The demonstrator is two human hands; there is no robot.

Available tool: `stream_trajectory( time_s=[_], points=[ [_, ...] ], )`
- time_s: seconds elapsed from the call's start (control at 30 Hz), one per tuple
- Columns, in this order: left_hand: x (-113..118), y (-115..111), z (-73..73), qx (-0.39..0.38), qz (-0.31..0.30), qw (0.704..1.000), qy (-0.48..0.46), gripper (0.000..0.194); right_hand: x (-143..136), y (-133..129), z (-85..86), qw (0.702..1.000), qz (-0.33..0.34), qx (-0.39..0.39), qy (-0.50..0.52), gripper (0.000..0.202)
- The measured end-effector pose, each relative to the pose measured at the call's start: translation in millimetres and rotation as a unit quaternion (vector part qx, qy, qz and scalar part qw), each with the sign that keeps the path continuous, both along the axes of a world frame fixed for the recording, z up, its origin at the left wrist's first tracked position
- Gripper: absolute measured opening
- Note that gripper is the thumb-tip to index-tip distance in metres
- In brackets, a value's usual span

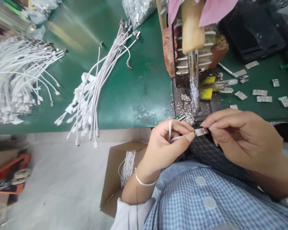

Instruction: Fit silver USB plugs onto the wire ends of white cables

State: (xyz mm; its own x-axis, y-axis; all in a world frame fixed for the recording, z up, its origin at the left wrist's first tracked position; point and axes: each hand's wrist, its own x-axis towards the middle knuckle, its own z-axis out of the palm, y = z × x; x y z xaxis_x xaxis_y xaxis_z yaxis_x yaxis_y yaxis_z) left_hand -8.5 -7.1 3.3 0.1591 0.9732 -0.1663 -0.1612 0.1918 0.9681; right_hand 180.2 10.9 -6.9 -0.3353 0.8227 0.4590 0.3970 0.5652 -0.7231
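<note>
My left hand (170, 140) is closed on a thin white cable (170, 129), pinching its end between thumb and fingers. A dark metal connector end (179, 118) pokes out above those fingers. Between my two hands is a small silver USB plug shell (201, 131), touching the cable end. My right hand (247, 137) pinches the shell's other end with thumb and fingertips. Just beyond my hands, a soldering iron (194, 80) with a wooden handle points down over a tray (176, 86) strewn with solder bits.
White cables (103, 76) lie bundled on the green table (144, 80), with a larger cable pile (16, 73) at the left. Loose metal shells (264, 98) are scattered right. A plastic bag (139, 11) lies behind. Below the edge stands a cardboard box (112, 179) holding cables.
</note>
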Motion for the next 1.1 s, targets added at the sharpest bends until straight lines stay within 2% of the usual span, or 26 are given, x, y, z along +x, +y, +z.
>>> stream_trajectory(
  time_s=[0.17,0.33,0.5,0.7,0.77,0.9,1.1],
  points=[
    [0,-3,0.7,0.012,-0.006,1.0,0.009,0.012,3,1,4.0,0.995,0.047,0.029,-0.087,0.01],
    [-1,-2,0.9,0.022,-0.015,0.999,0.038,0.012,2,0,6.9,0.99,0.095,0.028,-0.104,0.017],
    [-1,-3,-2.7,0.035,-0.023,0.998,0.052,0.014,0,-1,5.9,0.991,0.065,0.037,-0.113,0.016],
    [-1,-3,-2.3,0.021,-0.008,1.0,0.001,0.014,0,-5,5.7,0.996,-0.071,0.029,-0.052,0.009],
    [-1,-3,-2.2,0.017,-0.001,1.0,-0.004,0.015,1,-7,5.0,0.997,-0.065,0.038,-0.016,0.01],
    [0,-1,-3.9,0.025,0.005,1.0,0.009,0.017,-3,-8,4.8,0.999,-0.004,0.043,-0.004,0.011],
    [2,3,-6.3,0.043,0.015,0.999,0.009,0.017,-8,-4,5.2,0.998,-0.019,0.003,-0.055,0.016]
  ],
)
